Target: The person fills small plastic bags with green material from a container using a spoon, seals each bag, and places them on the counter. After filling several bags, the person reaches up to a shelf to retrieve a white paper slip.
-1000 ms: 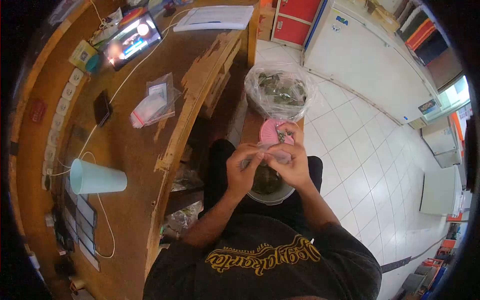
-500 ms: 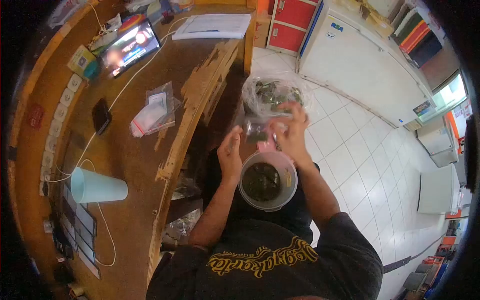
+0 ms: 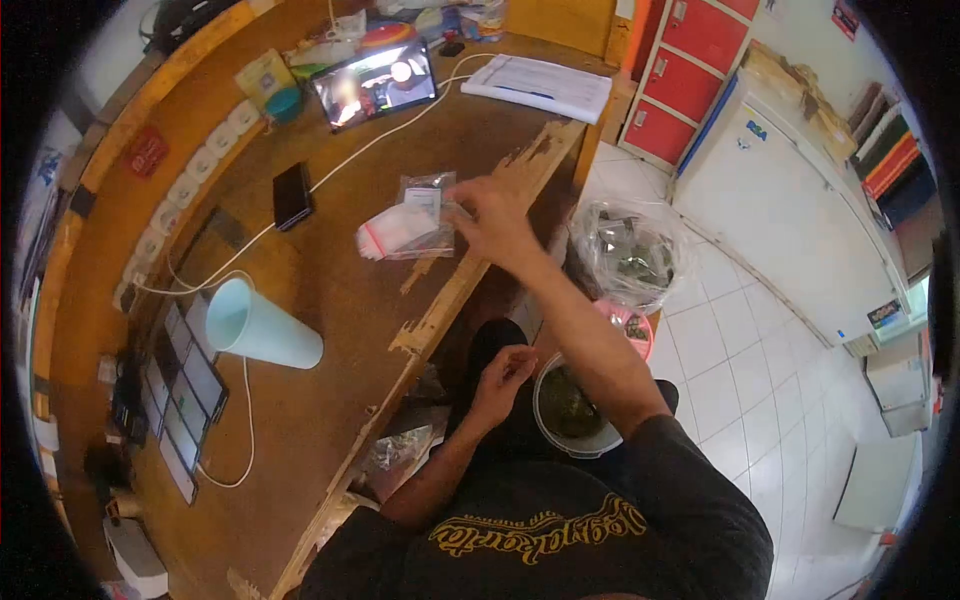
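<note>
My right hand reaches across to the wooden desk, its fingers pinched at the right edge of the clear plastic bags. My left hand is over my lap with fingers curled; anything in it is too small to make out. Beside it, partly under my right forearm, a round tub of dark green contents rests on my lap. Beyond the tub are a pink container with small packets and a large clear bag of green packets.
On the desk are a light blue cup, a phone, a lit tablet, papers and a white cable. A white chest freezer and red lockers stand beyond the tiled floor.
My right hand has moved from the large clear bag to the plastic bags on the desk. The packet near my hands no longer shows there. The view has turned toward the desk.
</note>
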A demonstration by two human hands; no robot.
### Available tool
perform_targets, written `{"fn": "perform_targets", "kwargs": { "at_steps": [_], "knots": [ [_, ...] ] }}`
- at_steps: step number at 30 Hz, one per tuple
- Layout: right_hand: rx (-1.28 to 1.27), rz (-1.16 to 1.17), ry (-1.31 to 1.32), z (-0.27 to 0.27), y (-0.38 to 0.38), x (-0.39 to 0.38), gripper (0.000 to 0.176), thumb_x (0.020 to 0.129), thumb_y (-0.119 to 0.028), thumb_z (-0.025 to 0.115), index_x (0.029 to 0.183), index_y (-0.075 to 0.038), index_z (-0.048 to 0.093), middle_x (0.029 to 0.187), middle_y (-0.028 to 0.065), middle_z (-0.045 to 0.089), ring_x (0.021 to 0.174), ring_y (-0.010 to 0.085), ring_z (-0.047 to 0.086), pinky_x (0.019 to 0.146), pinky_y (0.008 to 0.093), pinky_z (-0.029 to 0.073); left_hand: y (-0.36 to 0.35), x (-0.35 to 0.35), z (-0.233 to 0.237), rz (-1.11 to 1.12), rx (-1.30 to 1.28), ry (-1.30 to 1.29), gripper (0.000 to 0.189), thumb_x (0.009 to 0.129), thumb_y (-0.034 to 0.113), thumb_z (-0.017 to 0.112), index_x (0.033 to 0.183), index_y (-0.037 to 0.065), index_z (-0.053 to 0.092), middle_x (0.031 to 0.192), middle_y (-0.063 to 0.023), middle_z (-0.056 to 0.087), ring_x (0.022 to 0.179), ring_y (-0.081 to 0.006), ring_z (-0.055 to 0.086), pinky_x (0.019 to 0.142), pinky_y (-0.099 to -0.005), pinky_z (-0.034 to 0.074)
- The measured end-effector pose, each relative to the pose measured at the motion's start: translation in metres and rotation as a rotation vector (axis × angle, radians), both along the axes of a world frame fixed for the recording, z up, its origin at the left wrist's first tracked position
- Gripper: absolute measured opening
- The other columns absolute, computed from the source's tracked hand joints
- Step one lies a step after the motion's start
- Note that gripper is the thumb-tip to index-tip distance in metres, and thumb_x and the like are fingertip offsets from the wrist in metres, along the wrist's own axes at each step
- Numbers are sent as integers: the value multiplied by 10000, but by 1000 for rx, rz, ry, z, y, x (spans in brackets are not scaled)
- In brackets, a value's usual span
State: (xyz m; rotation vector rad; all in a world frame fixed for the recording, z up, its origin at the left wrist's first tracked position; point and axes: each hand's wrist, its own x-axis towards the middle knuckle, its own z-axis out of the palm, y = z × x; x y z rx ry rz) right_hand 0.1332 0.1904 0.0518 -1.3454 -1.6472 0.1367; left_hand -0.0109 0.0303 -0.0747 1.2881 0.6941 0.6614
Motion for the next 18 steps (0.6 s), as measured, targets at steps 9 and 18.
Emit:
{"fn": "perform_targets", "kwargs": {
  "at_steps": [9,18],
  "knots": [
    [-408,-235,-289,8,17,-25,259,812,-359,690,952,-144,726,1041,114,679,1050,292,598,947,523,354,9,-30,18,161,60,-25,239,994,187,577,1149,6,593,1095,-83,641,1047,-172,598,929,-316,462],
    [-351,-122,-335,6,7,-39,164,812,-337,706,819,-187,771,858,27,703,873,259,604,831,431,323,10,-11,36,141,126,-134,199,991,145,563,1133,10,600,1066,-88,644,1008,-163,600,903,-321,467]
  ]
}}
